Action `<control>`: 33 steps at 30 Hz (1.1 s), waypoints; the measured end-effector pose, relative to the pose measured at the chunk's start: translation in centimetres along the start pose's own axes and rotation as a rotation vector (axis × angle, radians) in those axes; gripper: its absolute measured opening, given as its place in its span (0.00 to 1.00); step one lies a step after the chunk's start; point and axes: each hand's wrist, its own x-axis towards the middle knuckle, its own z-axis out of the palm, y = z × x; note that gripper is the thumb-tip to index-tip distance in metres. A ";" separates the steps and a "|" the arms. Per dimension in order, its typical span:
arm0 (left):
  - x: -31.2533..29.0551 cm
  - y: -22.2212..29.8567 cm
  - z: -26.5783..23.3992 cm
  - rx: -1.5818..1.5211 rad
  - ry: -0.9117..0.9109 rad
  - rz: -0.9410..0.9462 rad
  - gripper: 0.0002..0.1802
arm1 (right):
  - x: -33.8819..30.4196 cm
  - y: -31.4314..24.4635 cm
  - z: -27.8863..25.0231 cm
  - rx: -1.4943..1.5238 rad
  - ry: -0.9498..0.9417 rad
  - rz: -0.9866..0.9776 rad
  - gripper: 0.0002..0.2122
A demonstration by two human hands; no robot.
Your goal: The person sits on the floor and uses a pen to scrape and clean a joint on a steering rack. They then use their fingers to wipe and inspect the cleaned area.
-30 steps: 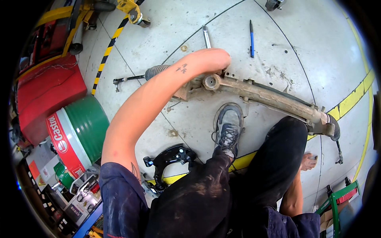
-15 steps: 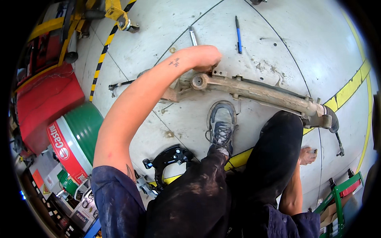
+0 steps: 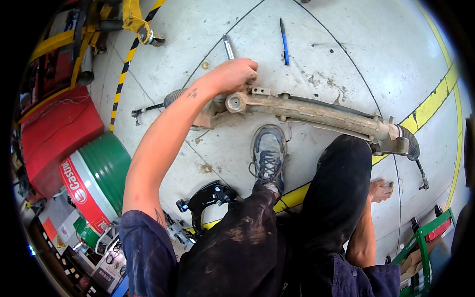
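Note:
A long rusty steering rack [image 3: 316, 113] lies across the grey floor, with rubber boots and tie rods at both ends. My left hand [image 3: 232, 74] reaches out over its left part, fingers curled at a bracket on top of the rack; what it grips is hidden. A metal ratchet handle [image 3: 228, 47] lies just beyond that hand. My right hand [image 3: 381, 190] rests on the floor beside my right knee, fingers curled, seemingly around a small object. My left shoe [image 3: 268, 153] is planted just in front of the rack.
A blue pen-like tool [image 3: 284, 34] lies beyond the rack. A green drum [image 3: 101, 171] and red cabinet [image 3: 54, 133] stand at left. A black brake part [image 3: 208, 198] lies by my left leg. Yellow floor lines [image 3: 430, 104] run at right, a green frame [image 3: 425, 237] at lower right.
My left hand has moved farther out along the rack toward the bracket and ratchet. The view has shifted slightly; the rack and my right hand stay put.

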 end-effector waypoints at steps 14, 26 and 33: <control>-12.1 2.1 -2.5 -0.191 0.472 -0.497 0.04 | 0.2 -0.2 0.3 0.006 0.023 0.013 0.25; -13.6 -1.8 -1.4 -0.161 0.342 -0.606 0.11 | -0.1 -1.2 -0.3 0.019 0.010 0.074 0.24; -12.3 -1.3 -2.1 -0.289 0.209 -0.536 0.11 | 0.5 -0.3 0.5 0.006 0.059 0.056 0.24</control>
